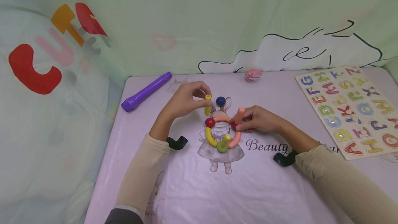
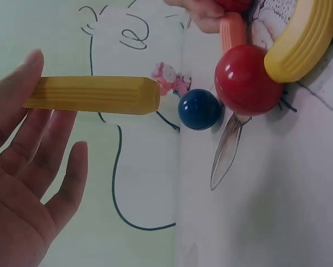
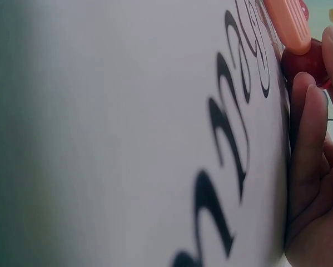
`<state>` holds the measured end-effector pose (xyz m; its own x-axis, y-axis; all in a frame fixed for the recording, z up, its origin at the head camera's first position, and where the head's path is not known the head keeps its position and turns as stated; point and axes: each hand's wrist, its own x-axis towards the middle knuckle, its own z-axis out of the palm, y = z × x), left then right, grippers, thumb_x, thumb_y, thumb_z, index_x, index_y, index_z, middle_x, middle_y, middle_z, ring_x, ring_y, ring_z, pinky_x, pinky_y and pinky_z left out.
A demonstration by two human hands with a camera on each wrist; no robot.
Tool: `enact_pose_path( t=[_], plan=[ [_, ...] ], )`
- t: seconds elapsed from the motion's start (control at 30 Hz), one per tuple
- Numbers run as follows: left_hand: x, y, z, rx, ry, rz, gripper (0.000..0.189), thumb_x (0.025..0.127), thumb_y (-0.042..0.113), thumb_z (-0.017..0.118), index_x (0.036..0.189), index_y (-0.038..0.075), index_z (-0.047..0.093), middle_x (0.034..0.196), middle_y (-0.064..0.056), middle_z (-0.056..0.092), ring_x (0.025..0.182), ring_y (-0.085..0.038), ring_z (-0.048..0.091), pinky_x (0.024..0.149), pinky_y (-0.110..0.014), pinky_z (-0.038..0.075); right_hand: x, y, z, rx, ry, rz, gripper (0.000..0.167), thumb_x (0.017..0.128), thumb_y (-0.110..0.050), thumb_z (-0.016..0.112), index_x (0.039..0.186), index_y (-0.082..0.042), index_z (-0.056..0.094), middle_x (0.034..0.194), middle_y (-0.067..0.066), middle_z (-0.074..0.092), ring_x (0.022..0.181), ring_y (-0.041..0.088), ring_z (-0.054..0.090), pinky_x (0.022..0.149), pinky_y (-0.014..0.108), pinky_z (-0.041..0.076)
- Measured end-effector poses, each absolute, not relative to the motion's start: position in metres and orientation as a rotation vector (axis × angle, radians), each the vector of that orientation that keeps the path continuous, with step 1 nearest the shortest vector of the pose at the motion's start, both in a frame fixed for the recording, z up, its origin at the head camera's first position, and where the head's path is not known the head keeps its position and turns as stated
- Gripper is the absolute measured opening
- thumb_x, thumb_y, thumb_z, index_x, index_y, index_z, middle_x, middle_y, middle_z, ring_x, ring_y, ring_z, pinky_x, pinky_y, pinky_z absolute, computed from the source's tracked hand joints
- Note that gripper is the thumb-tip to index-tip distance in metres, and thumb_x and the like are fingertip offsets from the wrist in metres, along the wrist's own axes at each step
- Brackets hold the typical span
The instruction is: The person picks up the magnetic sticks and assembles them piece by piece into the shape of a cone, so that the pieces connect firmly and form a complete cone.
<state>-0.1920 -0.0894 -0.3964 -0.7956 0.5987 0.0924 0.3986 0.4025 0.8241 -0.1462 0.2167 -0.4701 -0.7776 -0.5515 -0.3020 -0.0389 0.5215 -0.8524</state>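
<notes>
My left hand (image 1: 186, 101) pinches a straight yellow stick (image 2: 99, 94) by one end between thumb and fingers, above the table beside the ring's left red ball (image 1: 209, 122). That ring lies flat, built of curved peach (image 1: 222, 118) and yellow (image 1: 210, 138) pieces joined by balls. My right hand (image 1: 259, 119) grips the red ball (image 3: 305, 65) on the ring's right side, from which a peach stick (image 1: 239, 115) stands up. A second yellow stick (image 1: 226, 140) rises from the green ball (image 1: 221, 148) at the near side. Just beyond the ring sits a loose dark blue ball (image 1: 220, 101).
A purple toy microphone (image 1: 146, 92) lies at the back left. Near the back edge is a small pink toy (image 1: 253, 75). On the right lies a wooden alphabet board (image 1: 337, 113). Printed curtains hang behind and to the left of the table (image 1: 236, 193).
</notes>
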Motion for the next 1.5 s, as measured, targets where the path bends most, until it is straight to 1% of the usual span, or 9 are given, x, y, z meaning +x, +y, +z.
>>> enact_pose_path(
  t=[0.2, 0.37, 0.5, 0.6, 0.93, 1.27, 1.37, 1.5],
  plan=[
    [-0.182, -0.086, -0.398, 0.939, 2.419, 1.338, 0.022, 0.087, 0.023, 0.083, 0.103, 0.014, 0.069, 0.103, 0.003, 0.072, 0.102, -0.014, 0.069, 0.098, -0.030, 0.054, -0.147, 0.216, -0.470, -0.476, 2.205, -1.219, 0.031, 0.086, -0.032, 0.083, 0.115, -0.021, 0.079, 0.098, 0.002, 0.070, 0.085, 0.019, 0.060, 0.062, 0.022, 0.045],
    [-0.179, -0.082, -0.403, 0.977, 2.391, 1.358, 0.023, 0.087, 0.018, 0.083, 0.104, 0.011, 0.069, 0.104, 0.000, 0.072, 0.102, -0.016, 0.070, 0.099, -0.028, 0.054, -0.147, 0.216, -0.470, -0.481, 2.196, -1.223, 0.030, 0.086, -0.030, 0.083, 0.114, -0.020, 0.079, 0.097, 0.003, 0.069, 0.084, 0.018, 0.059, 0.062, 0.022, 0.045],
    [-0.179, -0.080, -0.406, 0.990, 2.389, 1.356, 0.023, 0.087, 0.018, 0.083, 0.104, 0.011, 0.069, 0.105, -0.001, 0.073, 0.102, -0.015, 0.071, 0.099, -0.027, 0.054, -0.146, 0.216, -0.469, -0.485, 2.192, -1.232, 0.030, 0.086, -0.029, 0.083, 0.114, -0.018, 0.079, 0.096, 0.003, 0.069, 0.083, 0.017, 0.059, 0.063, 0.022, 0.045],
    [-0.179, -0.079, -0.406, 1.000, 2.390, 1.356, 0.024, 0.087, 0.018, 0.083, 0.104, 0.010, 0.069, 0.105, -0.001, 0.073, 0.101, -0.015, 0.071, 0.099, -0.027, 0.054, -0.146, 0.216, -0.468, -0.488, 2.193, -1.231, 0.030, 0.086, -0.029, 0.083, 0.114, -0.018, 0.079, 0.094, 0.003, 0.068, 0.082, 0.017, 0.059, 0.063, 0.022, 0.045],
    [-0.177, -0.080, -0.409, 1.015, 2.369, 1.362, 0.023, 0.087, 0.017, 0.083, 0.104, 0.011, 0.070, 0.105, 0.000, 0.073, 0.101, -0.015, 0.071, 0.098, -0.028, 0.054, -0.146, 0.216, -0.469, -0.496, 2.209, -1.223, 0.030, 0.086, -0.030, 0.083, 0.114, -0.019, 0.079, 0.097, 0.002, 0.070, 0.088, 0.018, 0.059, 0.066, 0.023, 0.045],
    [-0.176, -0.079, -0.415, 1.044, 2.381, 1.331, 0.023, 0.087, 0.019, 0.083, 0.104, 0.011, 0.070, 0.105, 0.000, 0.073, 0.100, -0.014, 0.070, 0.097, -0.026, 0.054, -0.146, 0.216, -0.469, -0.486, 2.191, -1.232, 0.031, 0.086, -0.029, 0.083, 0.115, -0.018, 0.079, 0.097, 0.004, 0.069, 0.082, 0.018, 0.060, 0.062, 0.022, 0.045],
    [-0.177, -0.080, -0.418, 1.027, 2.349, 1.332, 0.023, 0.088, 0.019, 0.082, 0.106, 0.011, 0.070, 0.107, 0.000, 0.073, 0.103, -0.015, 0.069, 0.099, -0.028, 0.054, -0.147, 0.217, -0.470, -0.491, 2.190, -1.236, 0.030, 0.086, -0.029, 0.083, 0.115, -0.018, 0.079, 0.096, 0.004, 0.069, 0.081, 0.017, 0.060, 0.062, 0.022, 0.046],
    [-0.176, -0.080, -0.425, 0.970, 2.283, 1.269, 0.025, 0.091, 0.020, 0.079, 0.112, 0.011, 0.070, 0.111, 0.003, 0.072, 0.109, -0.013, 0.067, 0.103, -0.029, 0.051, -0.147, 0.217, -0.471, -0.499, 2.193, -1.235, 0.030, 0.086, -0.029, 0.083, 0.114, -0.019, 0.079, 0.096, 0.003, 0.069, 0.083, 0.017, 0.060, 0.063, 0.022, 0.046]
  ],
)
